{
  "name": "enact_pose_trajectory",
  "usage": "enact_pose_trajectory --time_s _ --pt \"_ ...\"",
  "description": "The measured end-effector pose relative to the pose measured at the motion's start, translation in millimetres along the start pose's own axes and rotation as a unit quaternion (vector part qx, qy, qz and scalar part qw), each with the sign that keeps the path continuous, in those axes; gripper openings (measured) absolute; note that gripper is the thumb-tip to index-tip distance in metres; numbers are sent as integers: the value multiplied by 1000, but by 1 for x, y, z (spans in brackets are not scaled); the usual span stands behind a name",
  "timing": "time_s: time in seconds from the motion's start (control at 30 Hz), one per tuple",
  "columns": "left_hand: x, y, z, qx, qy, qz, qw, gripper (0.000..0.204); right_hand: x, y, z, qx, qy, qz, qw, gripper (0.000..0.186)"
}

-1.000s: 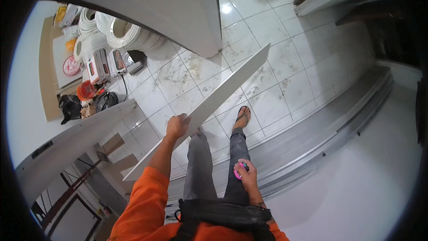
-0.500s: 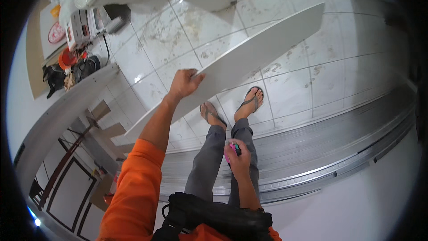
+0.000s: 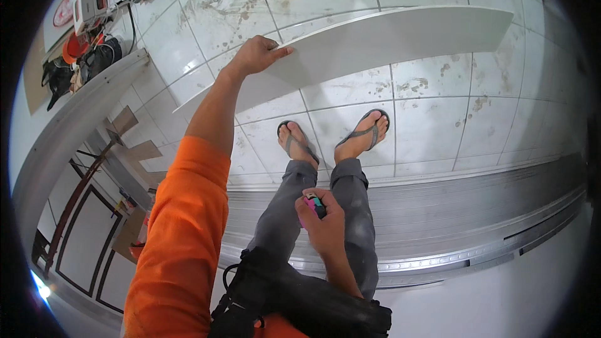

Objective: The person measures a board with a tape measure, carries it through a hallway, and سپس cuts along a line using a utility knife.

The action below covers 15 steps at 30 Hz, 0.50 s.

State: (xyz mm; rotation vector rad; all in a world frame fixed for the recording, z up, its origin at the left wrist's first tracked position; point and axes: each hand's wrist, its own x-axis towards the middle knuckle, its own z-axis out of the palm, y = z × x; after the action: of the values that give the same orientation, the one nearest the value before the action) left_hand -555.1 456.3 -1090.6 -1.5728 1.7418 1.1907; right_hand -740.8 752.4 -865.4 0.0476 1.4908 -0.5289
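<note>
My left hand (image 3: 258, 54) grips the far long edge of a long white board (image 3: 388, 37), its fingers closed over that edge. The board is held above the tiled floor, reaching from beside my left forearm to the far right. My right hand (image 3: 325, 218), low in front of my thighs, is closed around a small pink, teal and black object (image 3: 314, 203). Its fingers cover much of that object, so its kind does not show. A black bag or pouch (image 3: 300, 300) sits at my waist.
White floor tiles (image 3: 426, 131) with brown smudges lie around my sandalled feet (image 3: 366, 134). Grey metal profiles (image 3: 438, 213) run behind my heels. At left, a metal beam (image 3: 81, 106) borders a surface with an orange container (image 3: 75, 47), a black bag (image 3: 103, 56) and a boxy white device (image 3: 91, 0).
The view has shifted. The white board has swung closer to level, its right end now farther right. My left hand is farther from my body, and my right hand has turned, showing more of the small object.
</note>
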Motion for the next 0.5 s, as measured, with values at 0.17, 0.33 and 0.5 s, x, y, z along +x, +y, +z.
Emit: enact_pose_trajectory --time_s 0.17,0.33,0.5 --pt "31 -5 -6 -3 12 12 1000 65 1 -15 3 41 -8 23 999 26" --pt "65 -24 -26 32 70 -2 997 63 -1 -23 9 59 -12 30 998 25" --pt "87 -19 -34 37 119 -9 992 58 2 -25 11 51 -23 34 998 24"
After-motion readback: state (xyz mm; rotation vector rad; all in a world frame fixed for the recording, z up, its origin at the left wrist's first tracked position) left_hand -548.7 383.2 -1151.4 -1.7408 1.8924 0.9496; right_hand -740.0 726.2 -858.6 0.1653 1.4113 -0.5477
